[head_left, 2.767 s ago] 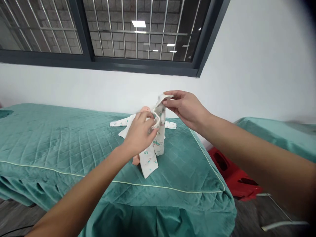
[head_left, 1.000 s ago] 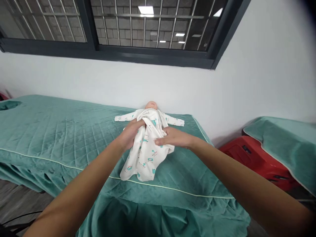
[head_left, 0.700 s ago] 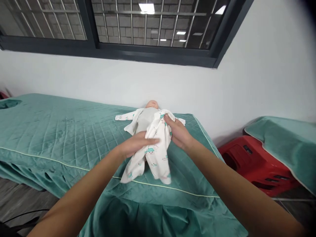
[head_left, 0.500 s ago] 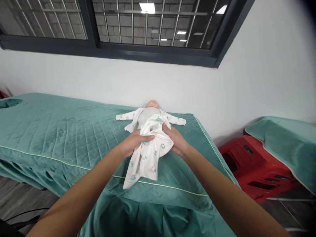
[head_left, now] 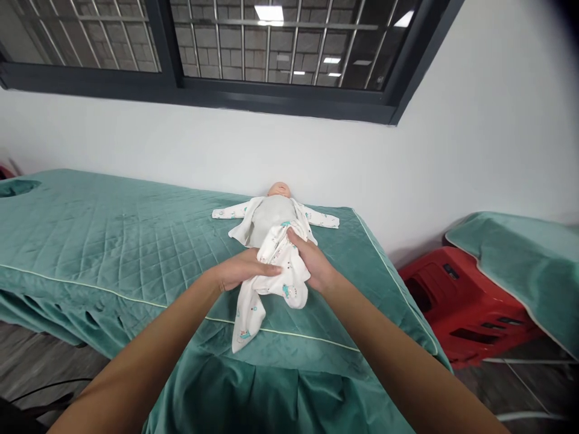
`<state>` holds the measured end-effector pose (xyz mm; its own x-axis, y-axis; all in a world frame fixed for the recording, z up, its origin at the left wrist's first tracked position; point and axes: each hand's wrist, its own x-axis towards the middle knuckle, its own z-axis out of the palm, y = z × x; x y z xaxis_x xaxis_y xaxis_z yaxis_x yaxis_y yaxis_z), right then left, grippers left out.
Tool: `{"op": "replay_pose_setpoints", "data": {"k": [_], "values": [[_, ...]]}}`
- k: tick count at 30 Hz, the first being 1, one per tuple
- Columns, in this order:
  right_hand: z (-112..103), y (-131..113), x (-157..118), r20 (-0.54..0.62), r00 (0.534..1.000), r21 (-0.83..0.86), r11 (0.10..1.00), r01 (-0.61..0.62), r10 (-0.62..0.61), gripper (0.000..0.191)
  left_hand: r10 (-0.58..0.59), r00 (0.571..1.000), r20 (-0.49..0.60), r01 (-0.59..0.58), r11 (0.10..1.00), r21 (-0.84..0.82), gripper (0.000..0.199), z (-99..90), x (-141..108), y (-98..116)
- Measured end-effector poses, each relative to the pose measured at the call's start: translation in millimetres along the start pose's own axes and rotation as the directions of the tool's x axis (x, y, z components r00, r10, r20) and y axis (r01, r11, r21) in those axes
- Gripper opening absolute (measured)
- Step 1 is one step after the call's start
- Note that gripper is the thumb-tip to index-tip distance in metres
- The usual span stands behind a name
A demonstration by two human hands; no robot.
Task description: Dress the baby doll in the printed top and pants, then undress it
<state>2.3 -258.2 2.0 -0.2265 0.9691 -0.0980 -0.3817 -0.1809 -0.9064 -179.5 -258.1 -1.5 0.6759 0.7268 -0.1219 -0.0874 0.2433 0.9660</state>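
A baby doll (head_left: 274, 217) lies on its back on the green bed, head towards the wall. Its grey-white torso shows between the spread fronts of a white printed jacket (head_left: 322, 218), whose sleeves stretch out to both sides. Over the doll's lower body, white printed baby pants (head_left: 275, 283) are bunched between my hands, with one part hanging towards the bed's near edge. My left hand (head_left: 244, 268) grips them from the left, thumb on top. From the right, my right hand (head_left: 312, 256) pinches the upper fabric. The doll's legs are hidden.
The quilted green bed cover (head_left: 136, 241) extends to the left, with a face hole (head_left: 18, 188) at its far end. Behind are a white wall and a barred window (head_left: 280, 54). Red plastic stools (head_left: 461, 301) stand on the right, partly under a green cloth (head_left: 520, 253).
The pants have been gathered tighter, and their hanging part has narrowed. More of the doll's torso shows. My right hand has shifted slightly left, and my left hand's thumb sits lower.
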Motion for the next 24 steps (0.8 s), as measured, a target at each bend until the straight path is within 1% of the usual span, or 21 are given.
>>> {"op": "replay_pose_setpoints", "data": {"k": [2, 5, 6, 8, 10, 12, 13, 14, 16, 18, 20, 21, 22, 24], "values": [[2, 0, 1, 0.003, 1.0, 0.075, 0.997, -0.021, 0.02, 0.054, 0.006, 1.0, -0.031, -0.006, 1.0, -0.004, 0.057, -0.6, 0, 2], [2, 4, 1, 0.036, 0.998, 0.121, 0.991, -0.058, 0.054, 0.057, 0.08, 0.988, -0.133, -0.103, 0.979, -0.174, 0.049, -3.2, 4, 1], [0, 6, -1, 0.047, 0.997, 0.1, 0.993, -0.068, 0.063, 0.056, 0.101, 0.982, -0.159, -0.137, 0.962, -0.237, 0.048, -4.4, 6, 1], [-4, 11, -5, 0.089, 0.993, 0.007, 0.997, -0.083, 0.082, 0.054, 0.116, 0.974, -0.195, -0.177, 0.924, -0.338, 0.044, -6.6, 10, -3], [-8, 16, -9, 0.181, 0.977, -0.107, 0.99, -0.093, 0.112, 0.054, 0.099, 0.974, -0.204, -0.174, 0.902, -0.395, 0.041, -7.5, 11, -7], [-13, 19, -12, 0.242, 0.961, -0.173, 0.981, -0.089, 0.13, 0.054, 0.067, 0.982, -0.178, -0.134, 0.908, -0.398, 0.04, -6.4, 11, -11], [-14, 19, -11, 0.235, 0.965, -0.176, 0.981, -0.076, 0.117, 0.054, 0.054, 0.986, -0.156, -0.11, 0.919, -0.378, 0.04, -4.9, 10, -12], [-16, 19, -10, 0.2, 0.976, -0.163, 0.985, -0.058, 0.091, 0.052, 0.041, 0.99, -0.133, -0.085, 0.934, -0.347, 0.042, -2.8, 9, -11], [-17, 16, -6, 0.094, 0.995, -0.116, 0.993, -0.014, 0.025, 0.049, 0.012, 0.996, -0.091, -0.036, 0.965, -0.259, 0.048, 2.5, 5, -7], [-18, 12, -1, 0.017, 0.999, -0.075, 0.997, 0.032, -0.031, 0.046, -0.03, 0.999, -0.025, 0.026, 0.989, -0.143, 0.053, 7.8, 2, 0], [-19, 11, 1, -0.02, 0.998, -0.051, 0.997, 0.065, -0.066, 0.043, -0.081, 0.995, 0.051, 0.082, 0.997, -0.012, 0.056, 10.5, 1, 9], [-20, 12, 1, -0.031, 0.997, -0.043, 0.997, 0.071, -0.072, 0.042, -0.107, 0.992, 0.067, 0.103, 0.993, 0.054, 0.056, 10.4, 2, 13], [-20, 14, -1, -0.039, 0.997, -0.037, 0.997, 0.06, -0.062, 0.041, -0.129, 0.99, 0.053, 0.122, 0.985, 0.118, 0.054, 9.3, 4, 16], [-22, 20, -7, -0.06, 0.998, -0.03, 1.0, -0.003, 0.001, 0.038, -0.14, 0.988, -0.064, 0.152, 0.956, 0.251, 0.047, 5.5, 9, 19]]}}
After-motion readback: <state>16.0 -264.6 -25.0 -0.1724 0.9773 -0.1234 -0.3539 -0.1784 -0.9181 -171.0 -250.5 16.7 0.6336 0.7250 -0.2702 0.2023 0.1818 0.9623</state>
